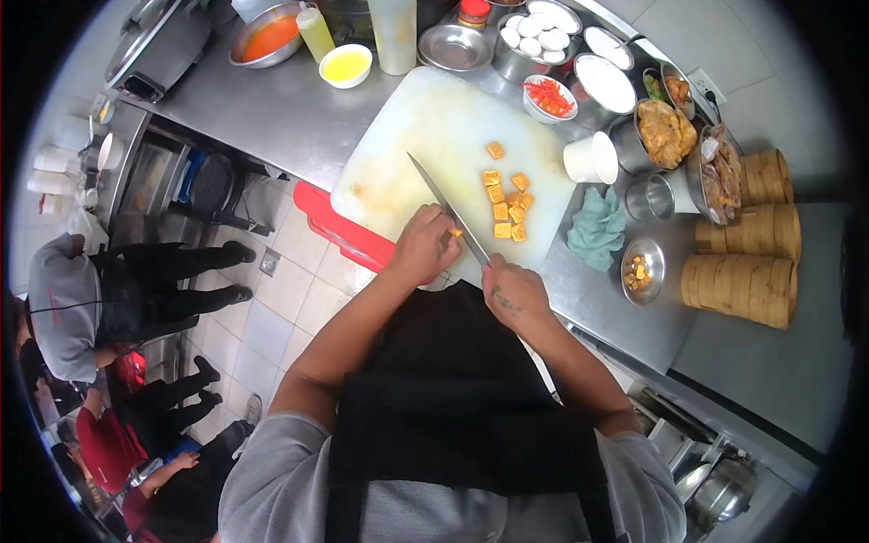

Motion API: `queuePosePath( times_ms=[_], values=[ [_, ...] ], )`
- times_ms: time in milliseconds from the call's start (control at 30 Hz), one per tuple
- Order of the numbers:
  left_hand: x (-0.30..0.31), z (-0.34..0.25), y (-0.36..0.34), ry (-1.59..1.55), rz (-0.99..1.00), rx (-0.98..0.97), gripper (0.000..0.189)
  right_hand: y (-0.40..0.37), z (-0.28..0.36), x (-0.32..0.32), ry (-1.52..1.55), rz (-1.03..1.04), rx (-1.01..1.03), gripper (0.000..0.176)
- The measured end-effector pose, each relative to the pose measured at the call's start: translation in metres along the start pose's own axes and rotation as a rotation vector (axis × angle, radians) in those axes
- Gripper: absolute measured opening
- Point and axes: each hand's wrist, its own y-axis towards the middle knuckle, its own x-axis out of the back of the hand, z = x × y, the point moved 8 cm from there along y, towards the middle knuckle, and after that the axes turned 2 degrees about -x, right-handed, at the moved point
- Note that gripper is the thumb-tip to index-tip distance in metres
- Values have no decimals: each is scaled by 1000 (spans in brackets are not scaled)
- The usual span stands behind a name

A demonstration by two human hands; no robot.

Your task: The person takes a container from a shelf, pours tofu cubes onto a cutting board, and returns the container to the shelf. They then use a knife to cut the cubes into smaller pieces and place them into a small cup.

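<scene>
Knife work at cutting board

Right hand (516, 294) is gripping the knife (444, 204) handle, fingers closed around it. Left hand (424, 244) is pinching an orange piece (455, 233) against the blade. Cut cubes (507, 204) are sitting just beside the blade on the cutting board (434, 118), at the tabletop (299, 118) near edge.

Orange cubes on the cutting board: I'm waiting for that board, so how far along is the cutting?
Done: a cluster of orange cubes lies cut on the white cutting board. In hand: the left hand holds a small orange piece beside the knife, which the right hand grips. Left: seemingly only that piece; no other uncut block shows on the board.
</scene>
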Motion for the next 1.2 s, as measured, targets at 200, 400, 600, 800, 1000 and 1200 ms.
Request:
queuePosePath(
  times_ms=[200, 400, 600, 800, 1000, 1200],
  values=[
    [0, 1, -1, -23, -20, 6, 18, -3, 8, 2, -97, 29, -9, 21],
    [-2, 6, -2, -43, -5, 11, 18, 1, 11, -4, -135, 68, 2, 13],
    [-2, 8, -1, -24, -1, 55, 18, 26, 13, -16, -114, 55, 37, 8],
    [-1, 10, -3, -15, -58, 61, 22, 3, 0, -9, -96, 220, -70, 9],
    [-3, 15, -5, -9, -61, 101, 22, 60, 15, -29, -18, -1, 86, 17],
    [-1, 14, -3, -27, -28, 98, 22, 39, -6, -13, 33, 59, 66, 25]
  ],
)
